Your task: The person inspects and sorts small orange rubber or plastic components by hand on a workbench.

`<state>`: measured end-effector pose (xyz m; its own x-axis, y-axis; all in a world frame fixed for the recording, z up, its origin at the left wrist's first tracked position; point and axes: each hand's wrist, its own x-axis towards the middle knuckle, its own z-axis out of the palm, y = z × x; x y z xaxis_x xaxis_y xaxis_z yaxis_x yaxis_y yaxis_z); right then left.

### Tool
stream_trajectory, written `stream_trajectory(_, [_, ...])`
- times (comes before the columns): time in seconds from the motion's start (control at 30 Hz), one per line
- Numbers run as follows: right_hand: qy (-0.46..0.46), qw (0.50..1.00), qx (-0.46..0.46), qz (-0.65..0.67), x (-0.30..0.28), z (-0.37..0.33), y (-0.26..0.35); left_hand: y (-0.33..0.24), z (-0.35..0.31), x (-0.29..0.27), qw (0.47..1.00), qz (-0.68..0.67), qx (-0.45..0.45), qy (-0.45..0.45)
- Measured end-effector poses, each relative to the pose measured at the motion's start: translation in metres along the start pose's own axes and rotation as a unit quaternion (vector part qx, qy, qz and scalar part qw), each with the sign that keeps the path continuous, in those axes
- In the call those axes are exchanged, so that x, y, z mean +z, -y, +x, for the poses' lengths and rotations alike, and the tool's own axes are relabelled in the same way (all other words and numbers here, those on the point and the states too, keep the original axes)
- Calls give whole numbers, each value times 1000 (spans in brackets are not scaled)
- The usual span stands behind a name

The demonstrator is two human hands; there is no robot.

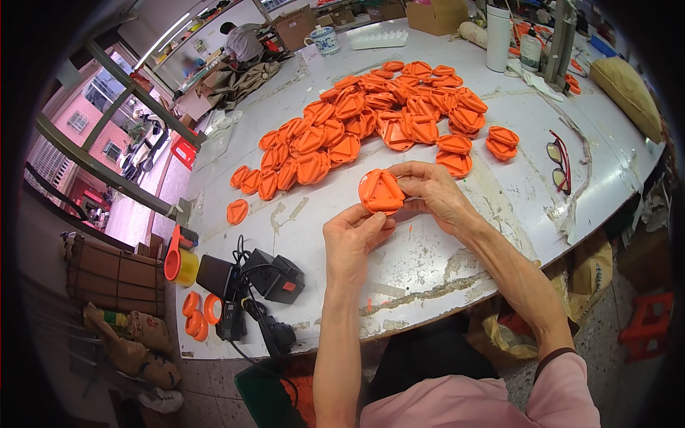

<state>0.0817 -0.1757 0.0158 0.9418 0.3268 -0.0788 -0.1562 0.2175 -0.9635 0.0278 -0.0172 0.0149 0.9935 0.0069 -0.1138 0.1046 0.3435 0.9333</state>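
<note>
Hands hold one orange disc (381, 191) above the table (428, 242), left hand (352, 239) pinching its lower rim, right hand (437, 194) closed on its right side; slack grip could drop it among the pile (371, 121) beyond, though bare room lies toward the near edge

Both hands raised — fingers (371, 222) pinching

- Both hands hold one round orange plastic piece (381, 191) above the white table (428, 264): left hand (353, 235) below it, right hand (432, 192) beside it.
- A heap of orange pieces (378, 121) lies beyond.
- Red-framed glasses (560, 162) rest at right.
</note>
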Motion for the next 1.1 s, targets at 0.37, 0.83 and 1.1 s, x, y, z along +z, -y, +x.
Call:
stream_trajectory(0.37, [3, 1000, -14, 28, 2, 1, -2, 1, 1, 1, 1000, 11, 7, -26])
stream_trajectory(0.83, [49, 992, -93, -67, 4, -2, -2, 6, 2, -4, 999, 49, -7, -4])
stream_trajectory(1.1, [53, 986, -94, -128, -29, -40, -6, 26, 17, -14, 997, 55, 36, -50])
